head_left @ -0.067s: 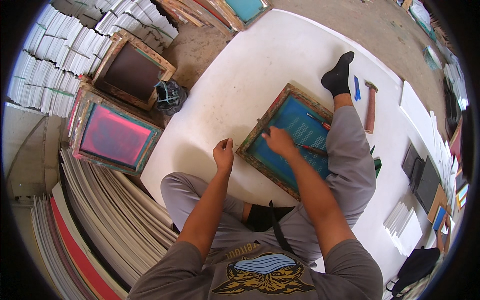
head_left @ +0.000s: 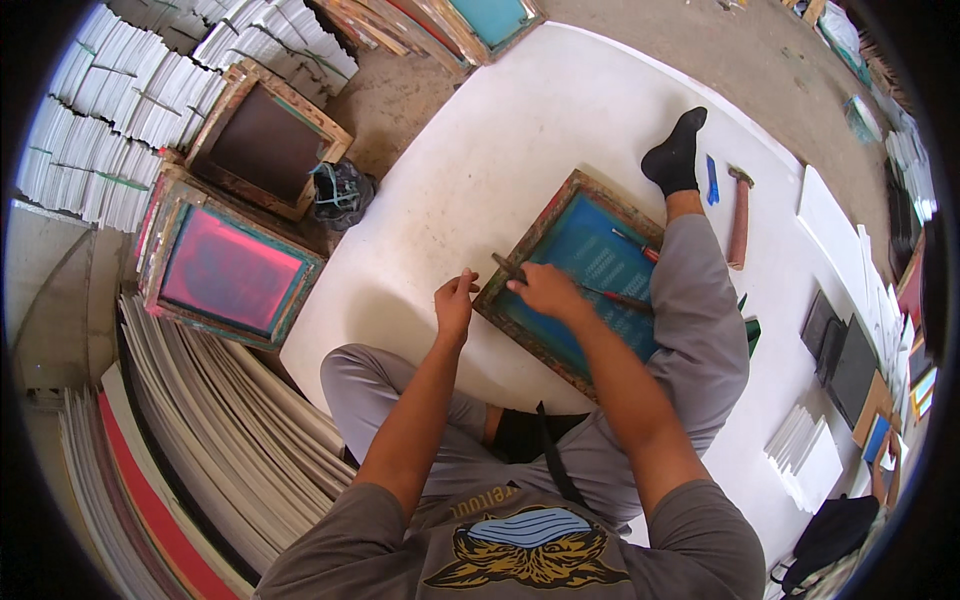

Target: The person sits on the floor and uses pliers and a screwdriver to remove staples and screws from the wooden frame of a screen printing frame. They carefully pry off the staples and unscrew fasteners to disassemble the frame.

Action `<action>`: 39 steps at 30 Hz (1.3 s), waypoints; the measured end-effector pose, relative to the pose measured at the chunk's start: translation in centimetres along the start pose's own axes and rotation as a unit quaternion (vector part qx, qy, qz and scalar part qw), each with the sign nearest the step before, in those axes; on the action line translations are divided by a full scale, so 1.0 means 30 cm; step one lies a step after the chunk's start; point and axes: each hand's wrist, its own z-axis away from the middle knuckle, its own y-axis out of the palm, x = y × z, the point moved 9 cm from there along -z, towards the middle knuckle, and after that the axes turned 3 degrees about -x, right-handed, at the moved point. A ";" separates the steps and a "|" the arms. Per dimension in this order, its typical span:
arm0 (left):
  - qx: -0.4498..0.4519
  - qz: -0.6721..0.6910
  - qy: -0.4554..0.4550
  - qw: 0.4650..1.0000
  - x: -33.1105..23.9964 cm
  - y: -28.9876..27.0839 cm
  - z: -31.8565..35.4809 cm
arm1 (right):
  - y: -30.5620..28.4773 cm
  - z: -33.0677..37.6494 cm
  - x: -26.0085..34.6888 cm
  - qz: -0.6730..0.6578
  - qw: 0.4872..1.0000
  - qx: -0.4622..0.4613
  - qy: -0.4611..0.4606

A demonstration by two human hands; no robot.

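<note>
A wooden-framed printing screen (head_left: 541,347) with blue-green mesh and pale printed marks lies at an angle before my legs. Over its left corner, my right hand (head_left: 550,291) is closed around a dark tool (head_left: 508,267). The tool's end sticks out past my fingers, and its exact kind is unclear. Just left of that corner, my left hand (head_left: 455,305) is raised with its fingertips pinched together; anything between them is too small to make out. On the mesh lie a red-handled screwdriver (head_left: 650,253) and a slim tool with a dark red handle (head_left: 628,300).
Right of my outstretched foot lie a hammer (head_left: 739,218) and a blue cutter (head_left: 712,180) on the white board (head_left: 480,130). More framed screens (head_left: 235,270) lean at left beside a dark bag (head_left: 341,193). Stacked sheets (head_left: 230,410) border my left knee. Another person's arm (head_left: 880,475) shows far right.
My right hand has moved slightly left and nearer, bringing the dark tool to the frame's corner. My left hand has shifted a little and its fingers have turned upward.
</note>
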 end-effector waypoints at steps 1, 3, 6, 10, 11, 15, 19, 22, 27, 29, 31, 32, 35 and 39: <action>0.049 0.054 -0.044 0.996 -0.025 0.041 0.018 | 0.009 0.002 0.016 -0.008 1.000 0.018 -0.013; 0.112 0.126 -0.125 0.978 -0.012 0.085 0.027 | 0.033 0.010 0.044 -0.010 0.998 0.045 -0.032; 0.156 0.192 -0.182 0.952 0.014 0.106 0.031 | 0.066 0.023 0.065 -0.007 0.996 0.074 -0.044; 0.135 0.189 -0.188 0.954 0.030 0.096 0.023 | 0.091 0.017 0.033 -0.036 0.994 0.093 -0.045; 0.122 0.183 -0.177 0.959 0.032 0.093 0.015 | 0.097 0.012 0.014 -0.043 0.994 0.093 -0.044; 0.031 0.146 -0.156 0.976 0.066 0.025 -0.019 | 0.091 0.015 -0.031 -0.219 0.963 0.149 0.041; -0.073 0.051 -0.095 0.992 0.128 -0.095 -0.095 | 0.073 0.009 -0.135 -0.466 0.858 0.108 0.188; -0.114 -0.005 -0.052 0.992 0.127 -0.145 -0.102 | 0.044 -0.004 -0.200 -0.552 0.802 0.070 0.215; -0.132 0.008 -0.051 0.990 0.125 -0.161 -0.075 | 0.026 -0.016 -0.222 -0.599 0.769 0.058 0.216; -0.131 -0.009 -0.041 0.990 0.122 -0.160 -0.070 | 0.028 -0.028 -0.223 -0.594 0.774 0.062 0.212; -0.129 -0.015 -0.037 0.991 0.124 -0.155 -0.068 | 0.028 -0.033 -0.223 -0.606 0.764 0.059 0.212; -0.126 -0.011 -0.039 0.991 0.127 -0.149 -0.067 | 0.029 -0.035 -0.223 -0.612 0.760 0.057 0.211; -0.117 -0.014 -0.039 0.992 0.131 -0.142 -0.069 | 0.034 -0.037 -0.230 -0.618 0.755 0.057 0.211; -0.105 -0.024 -0.029 0.994 0.114 -0.124 -0.067 | 0.029 -0.029 -0.234 -0.612 0.753 0.045 0.237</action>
